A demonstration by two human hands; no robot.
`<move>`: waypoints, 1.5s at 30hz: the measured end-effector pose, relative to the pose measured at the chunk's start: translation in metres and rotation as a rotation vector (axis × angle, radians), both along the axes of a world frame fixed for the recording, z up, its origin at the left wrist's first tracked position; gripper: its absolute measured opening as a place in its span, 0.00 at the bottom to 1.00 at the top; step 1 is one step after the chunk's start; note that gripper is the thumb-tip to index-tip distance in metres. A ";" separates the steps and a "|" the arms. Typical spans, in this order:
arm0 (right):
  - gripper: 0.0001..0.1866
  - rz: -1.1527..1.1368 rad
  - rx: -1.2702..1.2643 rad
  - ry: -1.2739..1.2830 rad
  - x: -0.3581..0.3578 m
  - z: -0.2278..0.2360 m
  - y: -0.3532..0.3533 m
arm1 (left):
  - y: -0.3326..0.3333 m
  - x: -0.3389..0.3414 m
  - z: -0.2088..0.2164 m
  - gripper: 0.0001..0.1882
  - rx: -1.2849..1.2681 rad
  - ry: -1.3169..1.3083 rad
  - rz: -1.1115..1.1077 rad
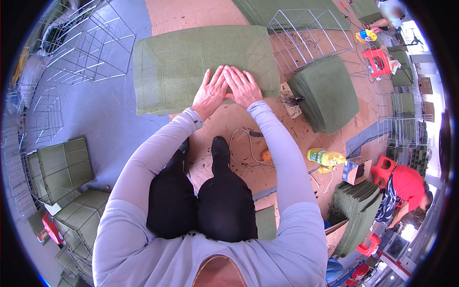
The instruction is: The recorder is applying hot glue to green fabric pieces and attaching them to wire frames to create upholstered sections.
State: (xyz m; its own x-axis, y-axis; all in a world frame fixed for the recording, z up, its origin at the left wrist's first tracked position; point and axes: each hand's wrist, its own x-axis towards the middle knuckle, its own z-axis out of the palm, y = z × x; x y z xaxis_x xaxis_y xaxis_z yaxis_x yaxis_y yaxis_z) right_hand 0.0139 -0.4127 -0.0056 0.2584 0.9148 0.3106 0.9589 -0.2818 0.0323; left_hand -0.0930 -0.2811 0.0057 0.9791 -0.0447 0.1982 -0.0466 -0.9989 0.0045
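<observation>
A green fabric-like sheet (167,67) lies spread in front of me, and faint straight lines, like wires, show through it. My left hand (210,95) rests flat on its near part with fingers stretched out. Right beside it, my right hand (244,88) also lies palm down on the sheet, fingers extended. The fingertips of the two hands almost meet, and neither hand holds anything. To the right of the sheet stands a stack of similar green sheets (330,95).
A bare wire frame (311,38) stands at the far right, and more wire frames (91,48) at the left. Green-covered frames (64,167) sit lower left. A yellow bottle (325,157) and a pale cord (232,146) lie right of my legs. A person in red (409,186) bends at the right.
</observation>
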 end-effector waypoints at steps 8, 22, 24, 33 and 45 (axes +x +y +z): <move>0.44 -0.052 -0.031 -0.037 0.000 -0.005 -0.004 | 0.086 -0.103 0.025 0.49 -0.211 -0.028 0.429; 0.46 -0.112 -0.170 -0.033 0.013 0.006 -0.021 | 0.101 -0.155 0.009 0.21 -1.193 -0.113 0.740; 0.44 -0.108 -0.177 0.014 0.016 0.011 -0.035 | 0.086 -0.158 0.007 0.22 -1.114 -0.013 0.776; 0.42 -0.189 0.021 0.067 -0.007 0.006 -0.055 | 0.086 -0.178 0.006 0.24 -1.013 -0.026 0.717; 0.30 -1.598 0.251 0.641 -0.139 -0.183 -0.266 | 0.076 -0.171 0.022 0.25 -0.573 -0.207 0.445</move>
State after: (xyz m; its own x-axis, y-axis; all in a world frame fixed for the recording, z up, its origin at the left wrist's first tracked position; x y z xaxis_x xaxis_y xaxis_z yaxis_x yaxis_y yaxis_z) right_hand -0.1250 -0.6785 -0.1884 0.9124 -0.3940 -0.1113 -0.4041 -0.8232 -0.3987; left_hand -0.2638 -0.2051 0.0282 0.8210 0.5118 0.2530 0.3048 -0.7677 0.5637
